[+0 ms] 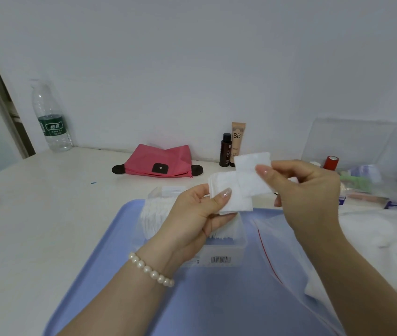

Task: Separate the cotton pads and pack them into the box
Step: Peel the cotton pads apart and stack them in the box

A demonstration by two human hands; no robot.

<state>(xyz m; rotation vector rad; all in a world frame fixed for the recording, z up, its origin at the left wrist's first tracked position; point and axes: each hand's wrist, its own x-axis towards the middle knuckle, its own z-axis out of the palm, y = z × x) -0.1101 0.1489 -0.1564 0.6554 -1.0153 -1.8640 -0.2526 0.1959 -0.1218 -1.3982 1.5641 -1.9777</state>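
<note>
Home dressing table: pink cosmetic pouch (158,162), BB cream tube (238,139), water bottle (51,117)

White cotton pads (236,190) up over the pale blue tray (90,275), and on that tray a clear box (216,253) with a black barcode. Right of the tray, a clear bag (284,251) with a red strip. Behind the tray, a pink pouch (158,161) with black tabs, a dark brown bottle (225,151), a beige tube (238,139) marked BB. Far left of the tray, a clear bottle (52,117) with a green label.
</note>
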